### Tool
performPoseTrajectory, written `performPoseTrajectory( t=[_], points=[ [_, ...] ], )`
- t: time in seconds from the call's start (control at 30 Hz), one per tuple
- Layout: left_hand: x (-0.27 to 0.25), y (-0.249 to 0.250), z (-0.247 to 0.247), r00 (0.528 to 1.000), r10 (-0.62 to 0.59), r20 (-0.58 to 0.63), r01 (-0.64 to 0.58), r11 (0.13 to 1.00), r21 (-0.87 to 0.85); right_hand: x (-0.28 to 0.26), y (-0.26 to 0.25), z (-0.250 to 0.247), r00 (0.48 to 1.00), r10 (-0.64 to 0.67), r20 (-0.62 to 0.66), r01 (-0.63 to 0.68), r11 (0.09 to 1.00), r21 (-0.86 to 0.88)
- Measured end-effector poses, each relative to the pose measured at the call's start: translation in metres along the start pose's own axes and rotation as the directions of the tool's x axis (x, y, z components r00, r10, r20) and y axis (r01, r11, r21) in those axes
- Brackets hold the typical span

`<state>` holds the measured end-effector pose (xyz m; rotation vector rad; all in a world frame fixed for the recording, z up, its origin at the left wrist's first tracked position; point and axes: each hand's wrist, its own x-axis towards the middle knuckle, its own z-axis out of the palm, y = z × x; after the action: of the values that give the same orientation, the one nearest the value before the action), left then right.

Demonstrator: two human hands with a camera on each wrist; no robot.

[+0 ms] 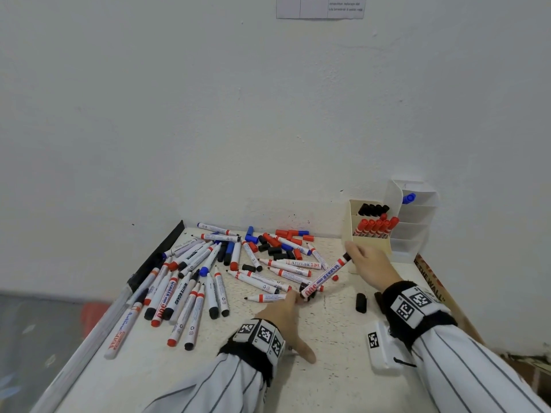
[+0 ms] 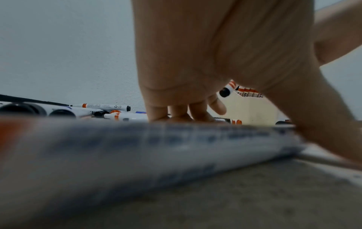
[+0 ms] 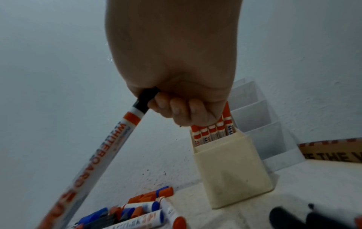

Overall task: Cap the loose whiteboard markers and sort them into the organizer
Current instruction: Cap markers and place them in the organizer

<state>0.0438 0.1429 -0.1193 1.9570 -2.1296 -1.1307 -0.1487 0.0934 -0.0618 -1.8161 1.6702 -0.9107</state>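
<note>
My right hand (image 1: 368,263) grips a white whiteboard marker (image 1: 325,275) with red lettering by its black end, just in front of the cream organizer box (image 1: 372,244). In the right wrist view its fingers (image 3: 176,111) curl round that black end and the marker (image 3: 109,148) slants down to the left. The marker's lower end reaches a black cap (image 1: 307,289) on the table. My left hand (image 1: 283,308) lies beside it, fingertips (image 2: 186,111) down on the markers there and thumb spread wide. The cream box holds black markers (image 1: 373,209) and red markers (image 1: 376,226).
Several uncapped markers (image 1: 185,290) and loose caps (image 1: 280,242) cover the table's left and middle. Two black caps (image 1: 360,302) lie near my right wrist. A white tiered organizer (image 1: 414,231) holds one blue marker (image 1: 408,198). Cardboard (image 1: 432,281) borders the right edge.
</note>
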Motion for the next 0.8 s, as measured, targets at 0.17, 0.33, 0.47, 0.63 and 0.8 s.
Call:
performPoseTrajectory(
  t=[0.17, 0.33, 0.47, 0.63, 0.8],
  points=[
    [-0.001, -0.001, -0.004, 0.997, 0.078, 0.008, -0.079, 0.992, 0.103, 0.006, 0.003, -0.024, 0.980, 0.002, -0.197, 0.004, 0.999, 0.032],
    [0.003, -0.002, -0.007, 0.992, 0.092, -0.088, -0.091, 0.996, 0.019, 0.013, -0.002, -0.040, 0.948, -0.012, -0.319, 0.041, 0.996, 0.083],
    [0.003, -0.001, -0.024, 0.954, 0.147, -0.263, -0.183, 0.976, -0.117, 0.024, -0.014, -0.055, 0.901, -0.073, -0.428, 0.120, 0.989, 0.085],
    [0.000, 0.005, -0.054, 0.892, 0.146, -0.428, -0.329, 0.858, -0.394, 0.049, -0.025, -0.073, 0.861, -0.093, -0.500, 0.144, 0.988, 0.065],
    [0.006, -0.005, -0.073, 0.902, -0.080, -0.423, -0.240, 0.723, -0.648, 0.074, -0.023, -0.072, 0.855, -0.134, -0.502, 0.126, 0.991, -0.050]
  ],
)
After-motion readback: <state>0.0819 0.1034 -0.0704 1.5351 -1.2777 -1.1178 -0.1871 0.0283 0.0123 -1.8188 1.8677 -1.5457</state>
